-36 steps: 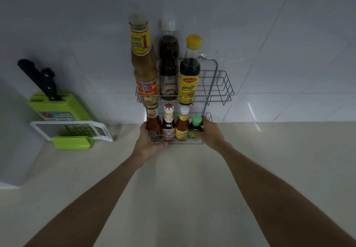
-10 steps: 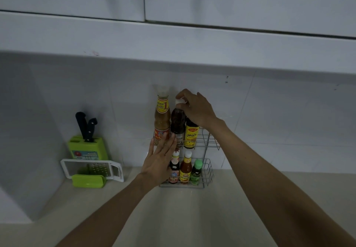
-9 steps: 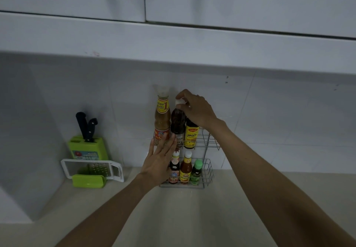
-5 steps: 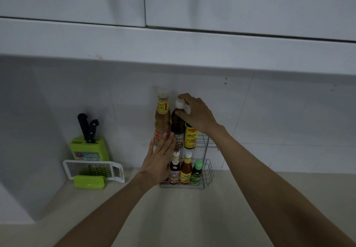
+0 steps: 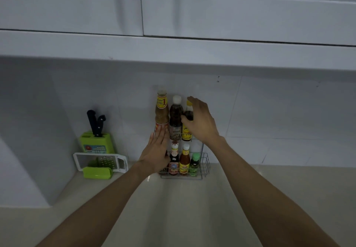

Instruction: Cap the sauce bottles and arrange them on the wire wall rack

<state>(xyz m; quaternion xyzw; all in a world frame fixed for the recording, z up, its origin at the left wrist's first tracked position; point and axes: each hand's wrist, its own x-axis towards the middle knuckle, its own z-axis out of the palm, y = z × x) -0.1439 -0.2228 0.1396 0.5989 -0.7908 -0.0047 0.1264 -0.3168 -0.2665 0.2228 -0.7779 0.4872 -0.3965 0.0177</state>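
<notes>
Shifting off the white-capped bottle (image 5: pixel 175 117) at frame centre, the right hand (image 5: pixel 202 121) curls its fingers (image 5: pixel 192 100) round the yellow-capped bottle (image 5: pixel 186 133), left hand (image 5: pixel 157 150) flat-fingered on the tall bottle (image 5: pixel 161 112); capping seems nearly done.

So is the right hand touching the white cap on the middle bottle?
Apart. The head view shows a clear gap between the white cap and the right hand, which curls round the yellow-capped bottle beside it.

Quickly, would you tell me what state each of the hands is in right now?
Left hand: open, straight fingers against the tall tan-sauce bottle.
Right hand: curved round the yellow-capped bottle; grip cannot be told.
</notes>
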